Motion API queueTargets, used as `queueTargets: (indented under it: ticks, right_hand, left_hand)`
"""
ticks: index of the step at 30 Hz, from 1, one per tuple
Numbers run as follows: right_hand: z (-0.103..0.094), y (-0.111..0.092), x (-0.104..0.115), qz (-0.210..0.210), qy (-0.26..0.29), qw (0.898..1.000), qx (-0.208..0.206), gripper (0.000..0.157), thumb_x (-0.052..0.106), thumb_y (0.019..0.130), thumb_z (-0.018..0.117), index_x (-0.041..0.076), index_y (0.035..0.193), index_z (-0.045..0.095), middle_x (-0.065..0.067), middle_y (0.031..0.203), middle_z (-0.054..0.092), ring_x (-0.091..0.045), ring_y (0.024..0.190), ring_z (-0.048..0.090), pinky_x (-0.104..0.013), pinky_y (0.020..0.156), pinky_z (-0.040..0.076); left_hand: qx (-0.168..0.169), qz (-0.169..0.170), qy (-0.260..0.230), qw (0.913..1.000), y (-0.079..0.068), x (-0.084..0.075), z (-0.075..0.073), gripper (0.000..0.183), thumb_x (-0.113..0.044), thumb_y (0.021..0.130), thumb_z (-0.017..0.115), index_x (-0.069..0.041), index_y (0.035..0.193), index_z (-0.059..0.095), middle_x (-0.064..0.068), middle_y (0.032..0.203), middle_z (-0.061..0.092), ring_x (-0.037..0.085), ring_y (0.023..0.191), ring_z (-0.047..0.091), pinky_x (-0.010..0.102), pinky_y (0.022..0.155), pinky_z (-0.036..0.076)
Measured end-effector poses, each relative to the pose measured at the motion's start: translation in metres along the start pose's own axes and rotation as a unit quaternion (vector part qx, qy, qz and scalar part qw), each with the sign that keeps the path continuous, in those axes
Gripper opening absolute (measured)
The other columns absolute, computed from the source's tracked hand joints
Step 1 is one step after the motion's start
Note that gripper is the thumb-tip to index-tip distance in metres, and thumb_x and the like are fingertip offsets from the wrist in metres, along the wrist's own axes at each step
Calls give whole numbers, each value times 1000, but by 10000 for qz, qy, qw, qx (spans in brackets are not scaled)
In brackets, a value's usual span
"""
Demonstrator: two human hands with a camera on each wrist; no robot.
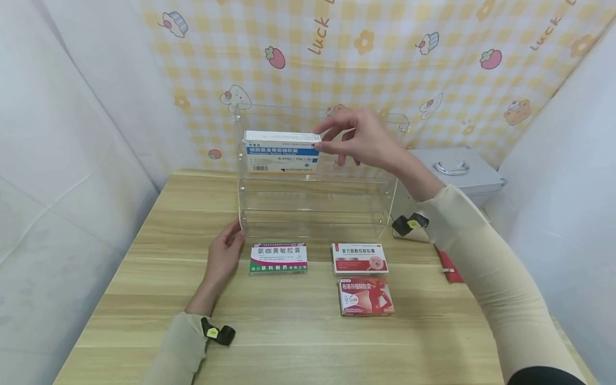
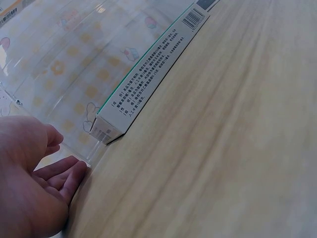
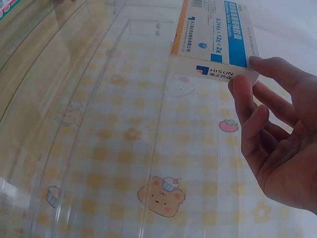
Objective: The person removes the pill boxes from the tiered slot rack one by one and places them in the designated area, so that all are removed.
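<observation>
A white-and-blue medicine box (image 1: 281, 155) stands on the upper part of a clear tiered display rack (image 1: 315, 230). My right hand (image 1: 363, 136) pinches its right upper end between thumb and fingers; the right wrist view shows the thumb on the box's (image 3: 215, 37) edge. At the rack's lower left corner, my left hand (image 1: 224, 256) holds the side panel with bent fingers (image 2: 74, 181). Just right of that hand lies a green-and-white medicine box (image 1: 278, 259). A red-and-white box (image 1: 359, 259) and a pink-red box (image 1: 367, 297) lie in front of the rack's right half.
A silver case (image 1: 457, 174) with a handle stands behind the right forearm. Something red (image 1: 449, 266) lies partly hidden by that sleeve. A yellow checked cloth (image 1: 298, 32) hangs behind the rack, and white curtains flank the wooden table (image 1: 269, 347).
</observation>
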State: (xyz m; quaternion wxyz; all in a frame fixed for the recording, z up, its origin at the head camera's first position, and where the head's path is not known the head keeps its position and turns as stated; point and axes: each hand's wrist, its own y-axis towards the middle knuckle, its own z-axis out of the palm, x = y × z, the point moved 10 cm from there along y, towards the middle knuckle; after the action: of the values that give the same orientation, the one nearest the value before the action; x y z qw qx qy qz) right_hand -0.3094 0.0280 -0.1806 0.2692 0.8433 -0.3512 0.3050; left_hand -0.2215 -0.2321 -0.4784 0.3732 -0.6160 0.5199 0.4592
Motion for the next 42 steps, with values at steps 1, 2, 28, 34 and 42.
queueTargets:
  ticks: [1, 2, 28, 34, 42]
  right_hand:
    - [1, -1, 0, -11, 27, 10000, 15, 23, 25, 86, 77, 20, 108, 73, 1, 93, 72, -28, 54, 62, -28, 34, 40]
    - [2, -1, -1, -16, 59, 10000, 40, 22, 26, 86, 77, 21, 108, 73, 1, 93, 72, -29, 54, 62, -28, 34, 40]
    - [35, -30, 22, 186, 363, 9980, 487, 24, 7, 89, 72, 2, 113, 69, -11, 95, 72, -25, 52, 60, -23, 36, 38]
    - [44, -35, 16, 197, 315, 9975, 609, 22, 8, 90, 72, 3, 112, 69, -10, 93, 71, -26, 53, 60, -23, 36, 39]
    - [50, -42, 7, 354, 142, 9974, 614, 25, 10, 90, 72, 6, 114, 69, -6, 94, 71, -25, 55, 61, -24, 38, 41]
  left_hand:
    - [-3, -6, -3, 10000, 0, 0, 0, 44, -25, 103, 51, -21, 147, 45, 6, 143, 51, 20, 125, 52, 31, 101, 47]
    - [3, 9, 8, 10000, 0, 0, 0, 44, -25, 104, 51, -20, 147, 45, 6, 143, 51, 21, 125, 52, 31, 101, 47]
    - [-15, 114, 80, 9999, 1, -1, 0, 43, -22, 103, 52, -18, 146, 46, 9, 142, 52, 23, 125, 53, 30, 100, 48]
    - [0, 72, 90, 9999, 1, -2, -1, 44, -23, 103, 52, -20, 146, 46, 7, 142, 52, 21, 124, 53, 32, 100, 48]
    - [-1, 40, -21, 10000, 1, -2, -1, 44, -24, 102, 53, -20, 146, 46, 7, 141, 52, 20, 125, 53, 32, 101, 47]
